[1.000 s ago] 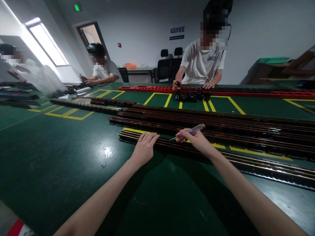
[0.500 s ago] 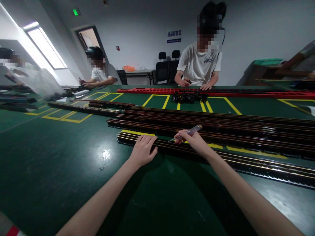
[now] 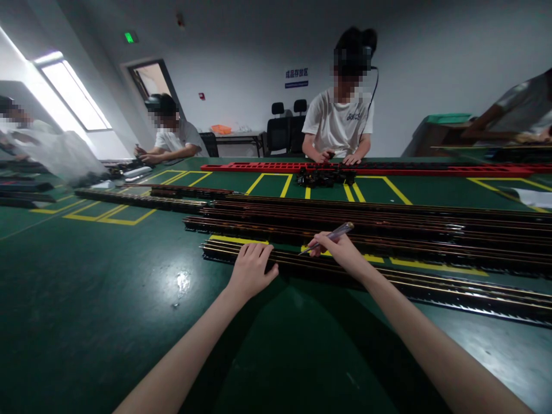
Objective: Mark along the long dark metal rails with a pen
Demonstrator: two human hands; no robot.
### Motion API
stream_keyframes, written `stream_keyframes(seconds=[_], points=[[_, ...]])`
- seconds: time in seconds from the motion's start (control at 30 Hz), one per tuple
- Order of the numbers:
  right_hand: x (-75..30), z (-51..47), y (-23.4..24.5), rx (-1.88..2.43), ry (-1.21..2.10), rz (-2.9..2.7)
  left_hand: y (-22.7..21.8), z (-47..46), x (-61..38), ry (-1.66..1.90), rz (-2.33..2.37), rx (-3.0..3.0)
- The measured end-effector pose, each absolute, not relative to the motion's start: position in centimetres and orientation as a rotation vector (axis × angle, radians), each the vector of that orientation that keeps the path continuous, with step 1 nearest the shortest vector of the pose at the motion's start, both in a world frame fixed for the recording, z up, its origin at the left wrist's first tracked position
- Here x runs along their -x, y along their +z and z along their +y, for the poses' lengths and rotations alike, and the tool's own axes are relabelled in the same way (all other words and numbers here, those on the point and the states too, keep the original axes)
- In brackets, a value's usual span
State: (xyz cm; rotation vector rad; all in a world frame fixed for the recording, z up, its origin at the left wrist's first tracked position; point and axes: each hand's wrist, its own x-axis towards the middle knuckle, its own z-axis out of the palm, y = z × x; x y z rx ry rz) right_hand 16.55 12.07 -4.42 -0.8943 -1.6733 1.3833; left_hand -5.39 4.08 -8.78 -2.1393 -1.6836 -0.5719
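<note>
A long black rail (image 3: 440,290) with thin brass-coloured lines along it lies across the green table in front of me. My left hand (image 3: 252,267) rests over it near its left end, fingers stretched out across the top and thumb apart on the near side. In my right hand (image 3: 334,248) is a slim screwdriver (image 3: 340,231) with a translucent handle, held like a pen. Its shaft slants down to the left, and the tip is at the rail's top, just right of my left hand. Whether it touches cannot be made out.
Just beyond lie several similar dark rails (image 3: 388,221) side by side. A red slotted frame (image 3: 259,167) and a cluster of black parts (image 3: 323,177) are before a co-worker (image 3: 340,123) opposite. Another person (image 3: 172,138) works at the left. Yellow tape (image 3: 399,190) marks the table.
The view has shifted slightly, so the background sits lower and a little further left. My hands and the screwdriver keep nearly the same position on the rail.
</note>
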Motion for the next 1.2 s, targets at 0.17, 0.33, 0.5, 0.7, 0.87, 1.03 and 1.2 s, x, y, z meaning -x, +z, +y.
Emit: stream_keyframes(seconds=[0.17, 0.33, 0.5, 0.7, 0.87, 1.03, 1.2], points=[[-16.8, 12.2, -4.4, 0.928, 1.379, -1.647, -8.9, 4.1, 5.2, -0.562, -1.671, 2.111], [-17.2, 12.3, -4.4, 0.93, 1.379, -1.634, -9.1, 4.1, 5.0, -0.591, -1.662, 2.113], [-17.3, 12.6, -4.8, 0.949, 1.357, -1.567, -9.3, 4.1, 5.1, -0.617, -1.685, 2.14], [-17.3, 12.8, -4.9, 0.95, 1.37, -1.56, -9.3, 4.1, 5.2, -0.64, -1.7, 2.141], [-17.4, 12.8, -5.0, 0.973, 1.329, -1.522, -9.3, 4.1, 5.2, -0.638, -1.696, 2.137], [-17.4, 12.8, -5.2, 0.983, 1.318, -1.482, -9.3, 4.0, 5.3, -0.621, -1.702, 2.14], [-17.4, 13.0, -5.4, 0.976, 1.304, -1.469, -9.3, 4.0, 5.2, -0.622, -1.708, 2.14]])
